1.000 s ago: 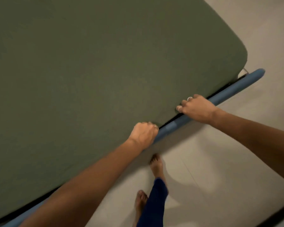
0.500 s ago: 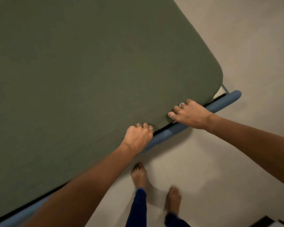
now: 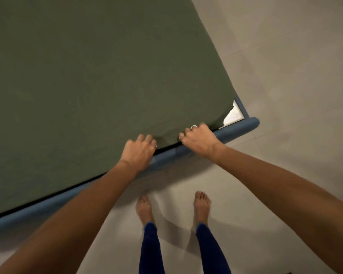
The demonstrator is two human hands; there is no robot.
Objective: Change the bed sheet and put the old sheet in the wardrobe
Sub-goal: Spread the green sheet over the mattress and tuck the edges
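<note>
A dark green sheet (image 3: 99, 80) lies flat over the mattress and fills most of the view. My left hand (image 3: 140, 152) and my right hand (image 3: 198, 139) sit side by side at the near edge of the bed, fingers curled down over the sheet's hem, which puckers between them. The fingertips are hidden between the mattress and the blue bed frame (image 3: 234, 129). At the near right corner the sheet has come off, baring a patch of white mattress (image 3: 233, 115).
Pale tiled floor (image 3: 285, 56) runs along the right side and foot of the bed. My bare feet (image 3: 201, 204) stand on it close to the frame. A dark object shows at the bottom right edge.
I have stepped right along the bed towards its corner. Both hands slid along the edge and closer together. The sheet has lifted off the corner, showing white mattress.
</note>
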